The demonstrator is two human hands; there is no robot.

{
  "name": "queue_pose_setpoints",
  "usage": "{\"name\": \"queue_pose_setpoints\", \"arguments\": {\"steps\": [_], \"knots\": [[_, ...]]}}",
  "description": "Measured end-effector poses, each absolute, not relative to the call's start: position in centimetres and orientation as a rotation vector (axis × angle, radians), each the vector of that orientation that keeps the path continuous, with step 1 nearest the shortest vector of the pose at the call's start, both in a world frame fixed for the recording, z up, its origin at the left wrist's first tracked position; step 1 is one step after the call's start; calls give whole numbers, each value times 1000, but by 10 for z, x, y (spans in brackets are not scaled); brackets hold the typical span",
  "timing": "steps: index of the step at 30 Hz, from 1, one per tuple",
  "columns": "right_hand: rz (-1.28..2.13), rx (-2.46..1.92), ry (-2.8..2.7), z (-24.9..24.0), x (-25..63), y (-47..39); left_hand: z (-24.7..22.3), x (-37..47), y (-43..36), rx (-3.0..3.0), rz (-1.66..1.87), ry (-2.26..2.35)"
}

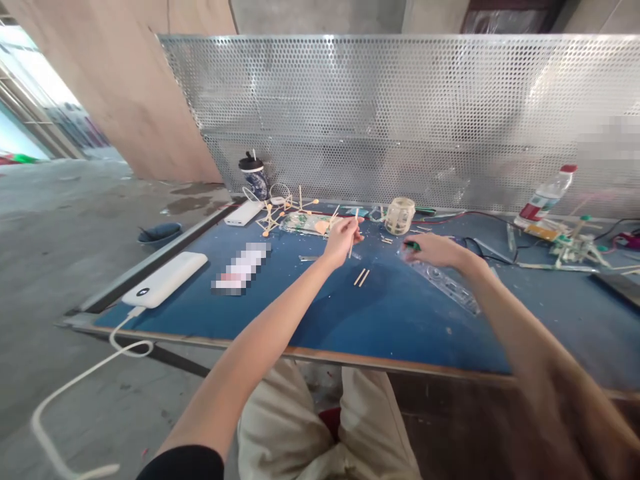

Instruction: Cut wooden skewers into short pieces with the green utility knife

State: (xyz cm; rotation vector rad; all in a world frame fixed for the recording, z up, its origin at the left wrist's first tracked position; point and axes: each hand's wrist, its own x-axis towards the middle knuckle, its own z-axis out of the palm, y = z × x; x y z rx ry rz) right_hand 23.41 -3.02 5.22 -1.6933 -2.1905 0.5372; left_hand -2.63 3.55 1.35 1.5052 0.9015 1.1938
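Note:
My left hand (344, 240) is closed in a pinch around a thin wooden stick (351, 249), which stands nearly upright. Over to the right, the fingers of my right hand (434, 251) are closed on a small green object (413, 246); most of it is hidden, so its kind does not show. Beneath that hand, a clear plastic strip with holes (445, 285) lies slanted on the table. Two short wooden sticks (361, 277) rest side by side on the blue tabletop (320, 320) between my forearms.
Behind my left hand are a stick frame with round joints (273, 215) and a clear packet (300, 223). A jar (399, 216) stands at the back, a bottle (544, 199) at right near another stick model (580, 243). White power banks (167, 279) and a cup (254, 177) are left.

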Motion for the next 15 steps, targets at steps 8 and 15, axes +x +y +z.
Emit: {"name": "queue_pose_setpoints", "arguments": {"steps": [8,15], "knots": [[394,-1147,-1338,54,211,-50,16,-23,12,1889,1199,799],[626,-939,-1037,27,212,-22,12,-21,8,2208,1068,759]]}}
